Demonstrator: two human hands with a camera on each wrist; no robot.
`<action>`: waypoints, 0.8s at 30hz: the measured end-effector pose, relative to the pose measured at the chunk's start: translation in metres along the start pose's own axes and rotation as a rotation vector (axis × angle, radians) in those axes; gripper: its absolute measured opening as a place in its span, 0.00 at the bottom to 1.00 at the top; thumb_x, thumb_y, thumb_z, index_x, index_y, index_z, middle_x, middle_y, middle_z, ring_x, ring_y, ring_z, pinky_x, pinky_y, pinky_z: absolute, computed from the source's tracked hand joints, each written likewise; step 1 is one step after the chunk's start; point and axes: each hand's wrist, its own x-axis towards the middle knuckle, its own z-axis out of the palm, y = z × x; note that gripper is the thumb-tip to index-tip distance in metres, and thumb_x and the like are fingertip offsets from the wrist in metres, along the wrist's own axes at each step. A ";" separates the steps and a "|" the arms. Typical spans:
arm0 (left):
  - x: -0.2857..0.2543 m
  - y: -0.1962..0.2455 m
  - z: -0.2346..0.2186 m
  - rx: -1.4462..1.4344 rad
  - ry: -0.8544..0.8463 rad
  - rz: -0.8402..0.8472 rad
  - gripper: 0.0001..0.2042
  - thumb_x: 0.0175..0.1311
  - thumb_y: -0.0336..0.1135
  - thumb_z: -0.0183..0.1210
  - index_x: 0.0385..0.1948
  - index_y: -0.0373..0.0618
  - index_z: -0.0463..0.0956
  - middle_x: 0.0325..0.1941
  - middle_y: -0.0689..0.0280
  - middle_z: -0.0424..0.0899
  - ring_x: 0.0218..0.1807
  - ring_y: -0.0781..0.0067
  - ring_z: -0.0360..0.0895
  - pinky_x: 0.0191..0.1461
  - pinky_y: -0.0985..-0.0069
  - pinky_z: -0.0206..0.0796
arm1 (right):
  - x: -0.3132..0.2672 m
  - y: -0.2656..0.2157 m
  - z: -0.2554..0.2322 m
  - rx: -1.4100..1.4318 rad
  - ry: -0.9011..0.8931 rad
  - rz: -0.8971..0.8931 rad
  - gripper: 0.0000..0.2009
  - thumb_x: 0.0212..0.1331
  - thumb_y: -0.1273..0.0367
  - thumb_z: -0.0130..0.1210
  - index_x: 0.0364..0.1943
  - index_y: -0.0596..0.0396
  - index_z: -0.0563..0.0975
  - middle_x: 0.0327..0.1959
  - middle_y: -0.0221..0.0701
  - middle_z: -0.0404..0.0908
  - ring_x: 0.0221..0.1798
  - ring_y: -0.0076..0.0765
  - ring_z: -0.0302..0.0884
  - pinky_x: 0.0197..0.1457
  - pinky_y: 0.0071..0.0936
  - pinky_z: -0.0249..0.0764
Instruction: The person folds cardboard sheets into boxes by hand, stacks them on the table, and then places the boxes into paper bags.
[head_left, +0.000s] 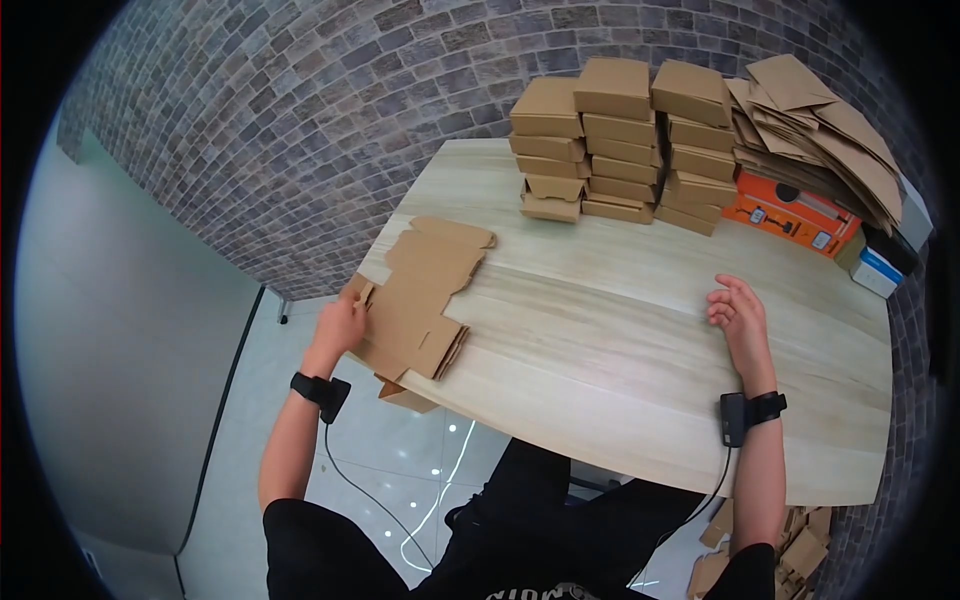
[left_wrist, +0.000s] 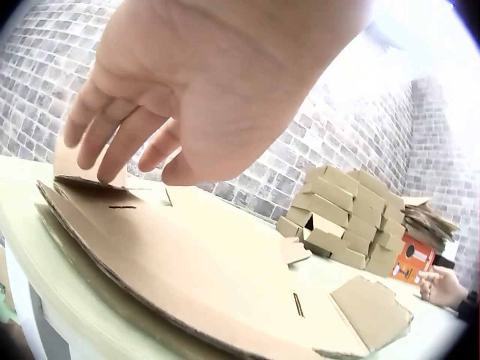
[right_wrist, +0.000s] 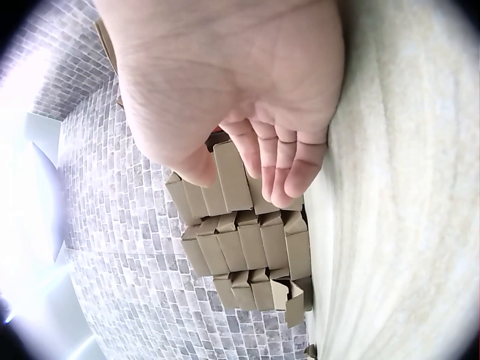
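Note:
A flat cardboard box blank (head_left: 415, 290) lies at the left of the table, reaching to its front left edge. My left hand (head_left: 342, 322) is at the blank's left end. In the left wrist view its fingers (left_wrist: 120, 139) reach down to a small raised flap (left_wrist: 71, 161), fairly straight, with the thumb apart from the board. Two slots show in the blank's surface. My right hand (head_left: 738, 312) rests on the right side of the table, palm turned inward. Its fingers (right_wrist: 281, 161) are loosely bent and hold nothing.
Stacks of folded cardboard boxes (head_left: 615, 135) stand at the table's back. Beside them, flat cardboard sheets (head_left: 820, 130) lie on an orange box (head_left: 790, 215), near a small blue-and-white box (head_left: 878, 272). More cardboard pieces (head_left: 805, 545) are below the table's front right edge.

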 end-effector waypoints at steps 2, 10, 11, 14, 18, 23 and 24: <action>0.018 -0.026 0.015 -0.083 -0.008 -0.024 0.11 0.59 0.35 0.57 0.36 0.37 0.78 0.32 0.42 0.83 0.36 0.42 0.82 0.43 0.54 0.75 | -0.001 0.000 0.002 -0.007 0.003 -0.009 0.17 0.72 0.62 0.46 0.56 0.60 0.71 0.38 0.32 0.79 0.37 0.23 0.76 0.42 0.21 0.71; 0.052 -0.044 0.014 -0.081 -0.322 -0.102 0.21 0.44 0.43 0.73 0.34 0.35 0.80 0.31 0.53 0.84 0.33 0.63 0.84 0.37 0.63 0.74 | -0.003 -0.004 0.006 -0.004 0.016 -0.001 0.16 0.72 0.63 0.45 0.56 0.61 0.72 0.38 0.33 0.79 0.37 0.23 0.76 0.42 0.20 0.71; 0.054 -0.044 0.012 -0.076 -0.325 -0.096 0.21 0.44 0.43 0.73 0.34 0.35 0.80 0.31 0.53 0.84 0.33 0.63 0.84 0.37 0.63 0.74 | -0.003 -0.004 0.006 0.001 0.015 -0.001 0.16 0.72 0.64 0.45 0.55 0.60 0.72 0.38 0.33 0.79 0.37 0.23 0.76 0.43 0.20 0.71; 0.061 -0.025 0.003 -0.067 -0.417 -0.083 0.18 0.44 0.41 0.70 0.33 0.37 0.80 0.34 0.52 0.85 0.35 0.58 0.84 0.39 0.63 0.73 | -0.002 -0.004 0.006 -0.016 0.025 0.017 0.15 0.72 0.64 0.46 0.55 0.60 0.72 0.38 0.33 0.79 0.37 0.23 0.76 0.43 0.20 0.72; 0.053 0.013 -0.023 0.027 -0.215 0.007 0.09 0.48 0.30 0.57 0.31 0.38 0.74 0.33 0.47 0.81 0.39 0.45 0.79 0.44 0.60 0.70 | -0.002 -0.004 0.008 -0.032 0.032 0.024 0.15 0.72 0.65 0.46 0.54 0.59 0.73 0.38 0.32 0.79 0.37 0.22 0.76 0.43 0.21 0.72; 0.035 0.104 -0.127 -0.437 0.165 0.112 0.12 0.53 0.22 0.49 0.40 0.40 0.71 0.36 0.57 0.79 0.36 0.66 0.76 0.42 0.71 0.70 | 0.000 -0.002 0.009 -0.110 0.038 0.033 0.14 0.71 0.66 0.47 0.54 0.59 0.74 0.38 0.32 0.80 0.37 0.22 0.76 0.42 0.20 0.73; 0.031 0.128 -0.142 -0.522 0.288 0.138 0.15 0.53 0.21 0.48 0.43 0.40 0.72 0.39 0.60 0.79 0.39 0.70 0.76 0.44 0.74 0.70 | -0.002 -0.003 0.010 -0.119 0.059 0.034 0.14 0.71 0.66 0.47 0.54 0.59 0.74 0.38 0.32 0.80 0.37 0.22 0.76 0.42 0.20 0.73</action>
